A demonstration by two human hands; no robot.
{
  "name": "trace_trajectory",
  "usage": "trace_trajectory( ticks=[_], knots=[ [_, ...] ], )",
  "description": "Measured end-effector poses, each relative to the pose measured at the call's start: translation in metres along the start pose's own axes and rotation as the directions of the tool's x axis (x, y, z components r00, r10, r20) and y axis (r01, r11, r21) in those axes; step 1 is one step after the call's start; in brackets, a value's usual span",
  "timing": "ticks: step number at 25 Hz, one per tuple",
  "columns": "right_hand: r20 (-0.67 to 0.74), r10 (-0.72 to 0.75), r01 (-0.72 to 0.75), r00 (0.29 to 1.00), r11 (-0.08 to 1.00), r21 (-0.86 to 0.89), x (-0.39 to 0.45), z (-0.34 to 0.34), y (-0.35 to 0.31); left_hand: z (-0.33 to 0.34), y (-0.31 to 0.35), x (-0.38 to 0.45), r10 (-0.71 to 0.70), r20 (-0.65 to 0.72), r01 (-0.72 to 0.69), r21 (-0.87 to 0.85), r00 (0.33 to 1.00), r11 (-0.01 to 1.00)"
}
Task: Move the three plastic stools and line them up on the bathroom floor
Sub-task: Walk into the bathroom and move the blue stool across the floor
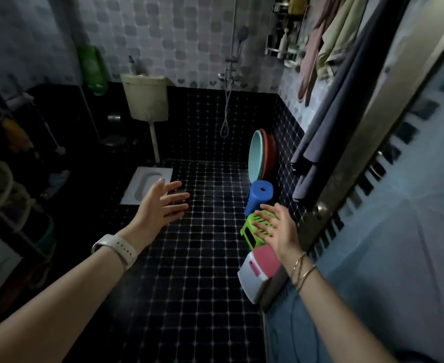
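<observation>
Three plastic stools stand in a row along the right wall on the dark tiled floor point(189, 271). Farthest is a round blue stool point(259, 195). In the middle sits a green slatted stool point(252, 231). Nearest is a pink-topped white stool point(257, 268). My right hand point(278, 229) hovers over the green stool with fingers spread, holding nothing. My left hand point(160, 203) is stretched out above the floor's middle, palm open, empty. A white watch is on my left wrist and thin bangles on the right.
Two basins point(261, 155) lean on the right wall behind the blue stool. A squat toilet point(145, 184) and cistern point(146, 98) are at the back left. A shelf rack point(3, 195) stands left. Towels point(328, 106) hang on the right; a doorframe point(346, 179) borders the stools.
</observation>
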State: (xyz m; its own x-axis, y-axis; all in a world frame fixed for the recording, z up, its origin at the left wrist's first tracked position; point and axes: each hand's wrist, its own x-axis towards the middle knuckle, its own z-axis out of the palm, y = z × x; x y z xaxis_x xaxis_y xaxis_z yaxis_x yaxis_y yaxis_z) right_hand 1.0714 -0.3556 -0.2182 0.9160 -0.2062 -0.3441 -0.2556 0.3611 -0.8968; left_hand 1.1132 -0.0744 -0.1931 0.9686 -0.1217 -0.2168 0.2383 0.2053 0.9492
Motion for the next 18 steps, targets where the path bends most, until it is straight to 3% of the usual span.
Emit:
trace_trajectory(
  ticks=[6,13,18],
  knots=[
    [-0.08,-0.056,0.059,0.995,0.998,0.033,0.227,0.041,-0.026,-0.013,0.015,0.253,-0.028,0.086,0.024,0.048,0.996,0.999],
    [-0.199,0.0,0.011,0.98,0.998,0.054,0.452,0.061,-0.08,0.029,0.045,0.517,-0.138,0.169,0.127,0.079,0.976,0.989],
    [-0.276,0.085,-0.063,0.957,0.994,0.088,0.649,0.038,-0.094,0.067,0.014,0.715,-0.218,0.151,0.193,0.163,0.964,0.968]
  ],
)
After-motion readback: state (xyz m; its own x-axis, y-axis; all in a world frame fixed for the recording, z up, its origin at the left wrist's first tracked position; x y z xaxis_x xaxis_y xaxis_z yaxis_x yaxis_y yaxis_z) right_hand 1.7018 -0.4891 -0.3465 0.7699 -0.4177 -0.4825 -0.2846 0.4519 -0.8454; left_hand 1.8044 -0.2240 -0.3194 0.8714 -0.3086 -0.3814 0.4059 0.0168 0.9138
